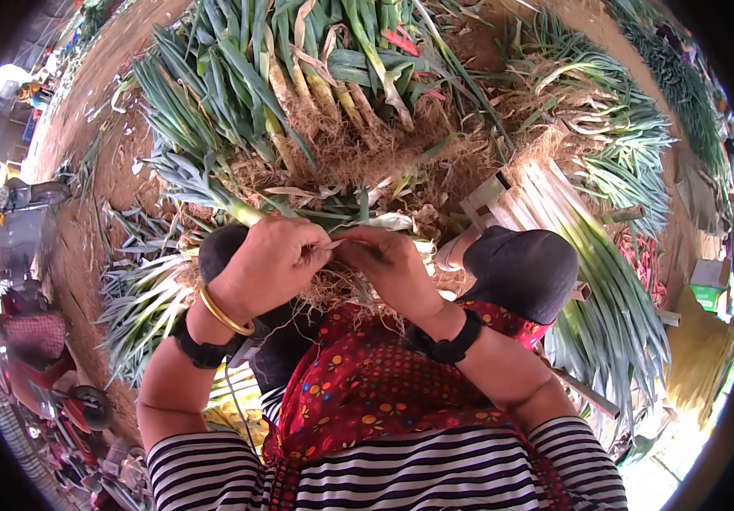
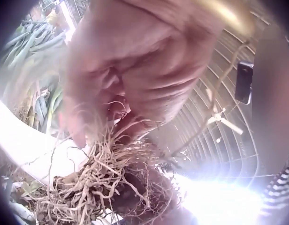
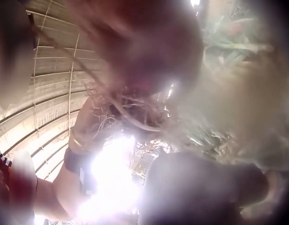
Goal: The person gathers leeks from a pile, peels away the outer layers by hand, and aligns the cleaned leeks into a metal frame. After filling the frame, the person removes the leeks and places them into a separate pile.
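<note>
— Leek [image 1: 243,210] in the left hand [image 1: 266,255], and what a firm grip! Fingers curl round the stalk, and the leaves run out up and to the left, beyond the knuckles.

— And the right hand [image 1: 397,268]?

— Right up against it, fingertips meeting fingertips! Finger and thumb pinch at the leek's root end, though the exact bit between them is too small to call. All of this just beyond the apron [image 1: 375,366], between the knees [image 1: 524,268]!

— Roots [image 2: 95,183] galore in the left wrist view! A pale, wiry tangle spreads just beneath the left hand's fingers. From the right wrist it's blur and glare, mostly.

— Look past the hands: a great heap [image 1: 222,94] of leeks, shaggy root ends facing the person, green tops pointing away!

— And on the right, a bundle [image 1: 605,272], white ends up near the knee, green leaves sweeping down! Over on the left, loose leeks [image 1: 141,298] lie beside the other knee.

— Kit check?

— Red, flowery apron, striped shirt [image 1: 418,481], gold bangle [image 1: 216,315] on the left wrist, and a black band on each: left band [image 1: 201,347], right band [image 1: 456,342]. Far left, a red scooter [image 1: 39,353]; far right, a green-and-white box [image 1: 708,285]!
</note>
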Action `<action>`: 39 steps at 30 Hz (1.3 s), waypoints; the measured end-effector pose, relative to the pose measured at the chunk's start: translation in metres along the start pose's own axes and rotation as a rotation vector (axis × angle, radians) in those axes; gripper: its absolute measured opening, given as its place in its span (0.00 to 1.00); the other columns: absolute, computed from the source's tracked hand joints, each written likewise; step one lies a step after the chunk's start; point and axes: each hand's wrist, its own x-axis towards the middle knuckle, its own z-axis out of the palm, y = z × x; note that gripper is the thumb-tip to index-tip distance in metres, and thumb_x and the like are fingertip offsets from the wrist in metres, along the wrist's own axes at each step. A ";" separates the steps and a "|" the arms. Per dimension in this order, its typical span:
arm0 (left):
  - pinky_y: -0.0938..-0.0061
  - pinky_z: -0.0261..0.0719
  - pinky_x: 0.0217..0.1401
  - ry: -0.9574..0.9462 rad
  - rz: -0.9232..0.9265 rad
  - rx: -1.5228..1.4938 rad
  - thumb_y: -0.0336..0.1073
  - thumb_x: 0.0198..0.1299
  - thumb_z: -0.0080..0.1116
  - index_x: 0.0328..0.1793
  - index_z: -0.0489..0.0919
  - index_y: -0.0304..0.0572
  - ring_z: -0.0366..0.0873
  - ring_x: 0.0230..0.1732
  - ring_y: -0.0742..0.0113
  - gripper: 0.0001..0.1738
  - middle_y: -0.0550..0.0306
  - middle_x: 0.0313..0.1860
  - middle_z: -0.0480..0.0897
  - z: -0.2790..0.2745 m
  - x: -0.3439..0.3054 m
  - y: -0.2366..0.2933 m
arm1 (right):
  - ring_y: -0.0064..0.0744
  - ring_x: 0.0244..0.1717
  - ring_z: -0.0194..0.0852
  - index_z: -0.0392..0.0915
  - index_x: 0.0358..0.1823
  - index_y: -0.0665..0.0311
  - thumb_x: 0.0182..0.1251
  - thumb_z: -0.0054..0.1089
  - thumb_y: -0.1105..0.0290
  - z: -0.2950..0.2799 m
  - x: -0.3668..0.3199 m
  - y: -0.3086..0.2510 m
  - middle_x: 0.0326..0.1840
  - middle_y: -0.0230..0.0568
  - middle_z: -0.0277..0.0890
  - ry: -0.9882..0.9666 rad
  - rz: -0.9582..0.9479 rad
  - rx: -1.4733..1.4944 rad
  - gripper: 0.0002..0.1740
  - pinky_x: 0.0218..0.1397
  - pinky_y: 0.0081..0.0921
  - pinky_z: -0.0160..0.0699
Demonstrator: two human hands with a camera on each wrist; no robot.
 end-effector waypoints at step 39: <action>0.79 0.60 0.23 0.538 -0.417 -2.301 0.30 0.62 0.50 0.23 0.63 0.49 0.54 0.17 0.79 0.15 0.72 0.16 0.57 0.068 -0.050 -0.080 | 0.51 0.25 0.74 0.74 0.32 0.68 0.68 0.46 0.52 0.010 -0.006 -0.009 0.22 0.53 0.73 -0.588 -0.195 -0.697 0.23 0.31 0.41 0.72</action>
